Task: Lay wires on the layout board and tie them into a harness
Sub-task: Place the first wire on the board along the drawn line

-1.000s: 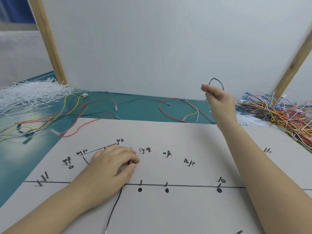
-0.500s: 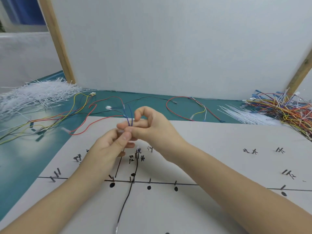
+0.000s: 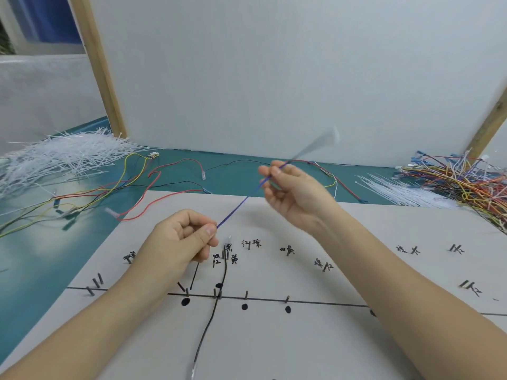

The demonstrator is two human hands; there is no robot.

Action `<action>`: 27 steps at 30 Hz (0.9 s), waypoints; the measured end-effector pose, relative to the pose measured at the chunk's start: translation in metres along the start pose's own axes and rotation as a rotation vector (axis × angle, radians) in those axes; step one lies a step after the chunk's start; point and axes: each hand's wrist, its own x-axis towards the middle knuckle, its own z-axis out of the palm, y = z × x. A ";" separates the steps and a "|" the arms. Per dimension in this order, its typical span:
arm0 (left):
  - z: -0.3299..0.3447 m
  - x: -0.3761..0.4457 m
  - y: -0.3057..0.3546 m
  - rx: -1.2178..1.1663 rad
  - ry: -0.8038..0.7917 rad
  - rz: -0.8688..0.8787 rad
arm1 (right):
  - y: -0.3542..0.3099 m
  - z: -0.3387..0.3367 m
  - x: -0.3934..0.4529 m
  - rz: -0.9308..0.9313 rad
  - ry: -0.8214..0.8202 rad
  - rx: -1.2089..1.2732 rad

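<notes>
Purple wire (image 3: 238,207) stretched in the air over the board (image 3: 356,338), running from low left to high right. Left hand (image 3: 181,239) pinches its near end between thumb and forefinger, other fingers curled under. Right hand (image 3: 293,193) pinches it further up, between thumb and fingertips. Beyond the right hand the free tail is blurred; what sits on its tip cannot be told.

Black wire (image 3: 216,305) already lies on the board, curving down past the pins (image 3: 216,293) at the horizontal line toward the near edge. Handwritten labels sit by the pin positions. The purple wire is not yet on any pin.

Handling, as judged: thin, light, limp. It holds a straight line only while under tension between two hands; slack it and it will droop or spring back into a curl. Insulation looks smooth, so a fingertip pinch may slip if pulled hard. Best taken near one end with one hand, the other sliding along to guide it against the pins. Ends probably carry small terminals; better to grip the insulation just behind them than the tips.

Around: loose wires (image 3: 131,187) in red, yellow and black on the teal counter (image 3: 35,270) at far left, white cable ties (image 3: 60,157) heaped behind, a tangled stock of coloured wires (image 3: 461,182) at far right.
</notes>
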 end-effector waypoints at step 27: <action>0.005 -0.018 0.007 0.811 0.098 0.157 | -0.001 0.005 -0.010 -0.127 -0.176 -0.276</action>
